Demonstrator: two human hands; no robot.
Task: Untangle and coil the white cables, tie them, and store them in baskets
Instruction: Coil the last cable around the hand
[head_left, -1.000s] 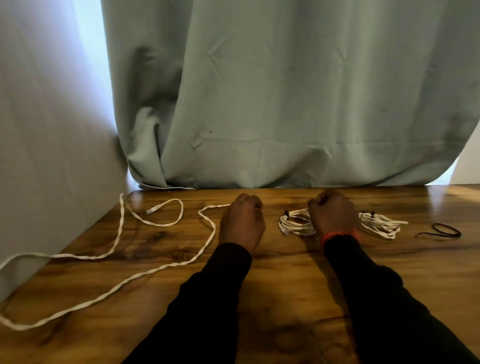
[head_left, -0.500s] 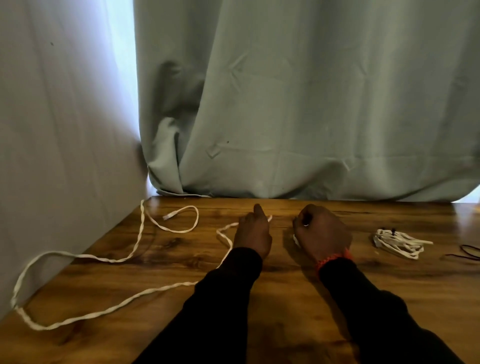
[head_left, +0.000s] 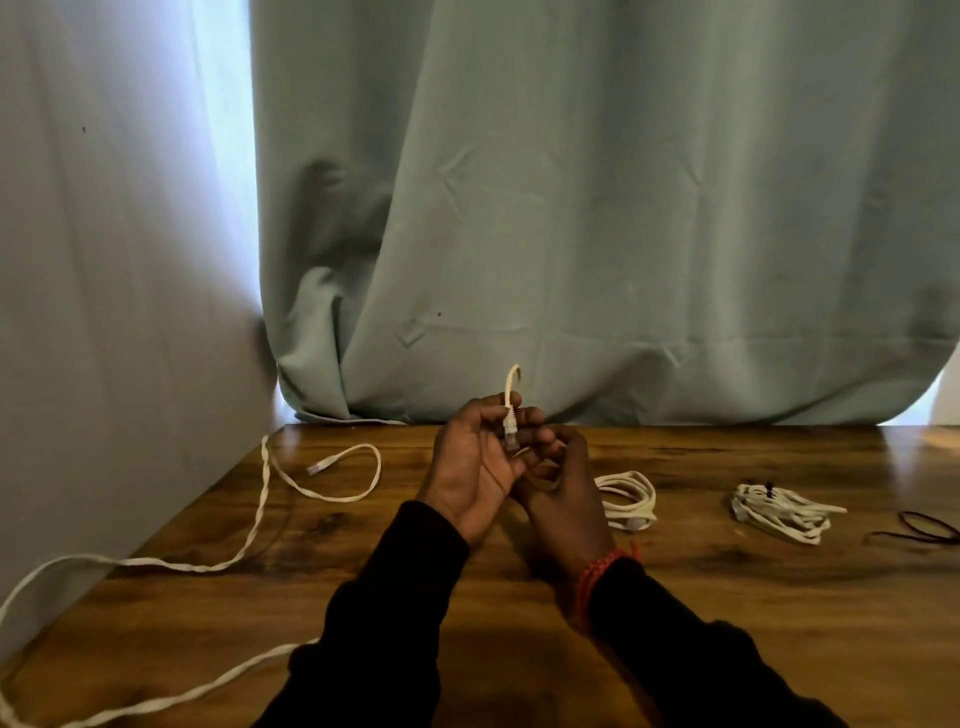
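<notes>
We hold our left hand (head_left: 480, 462) palm up above the wooden table (head_left: 727, 597), with its fingers curled around the plug end (head_left: 510, 434) of a white cable. The plug's long axis runs close to vertical: the connector tip points down into the palm, and the cable leaves the top of the plug, rises a short way above the fingers and hooks over to the right against the green curtain (head_left: 597, 208).

Our right hand (head_left: 563, 488) sits just beside and partly behind the left, touching it. Its fingers are bent inward at the cable's lower part, but the left hand covers them, so we cannot tell whether they pinch the cable.

The long twisted white cable (head_left: 249, 540) lies loose on the left side of the table. From a free plug near the back left corner it loops toward the curtain and turns back. It then runs along the left edge beside the grey wall (head_left: 104, 312) toward us, and sweeps back across the near left area under our left sleeve.

A coiled white bundle (head_left: 631, 501) lies flat just right of our right hand. A second coiled bundle (head_left: 779, 512), bound with a dark tie, lies farther right. A dark band (head_left: 924, 527) lies near the right edge, apart from both bundles.
</notes>
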